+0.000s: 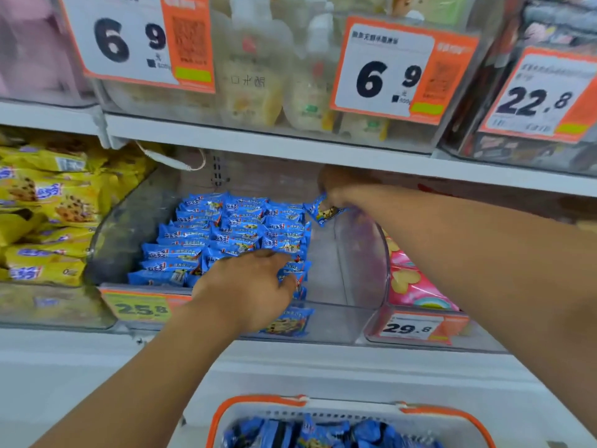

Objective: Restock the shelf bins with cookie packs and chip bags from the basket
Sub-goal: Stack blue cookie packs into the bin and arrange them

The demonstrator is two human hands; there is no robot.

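On the shelf, the clear bin (pixel 361 253) holds blue cookie packs (pixel 232 234); right hand (pixel 336 192) fingers pinch 1 pack (pixel 323 213), left hand (pixel 248 286) fingers rest released.

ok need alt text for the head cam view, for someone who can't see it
A person's right hand holds a blue cookie pack over the bare right side of a clear shelf bin, while the left hand rests on the rows of blue packs filling its left side. A white and orange basket below holds more packs.
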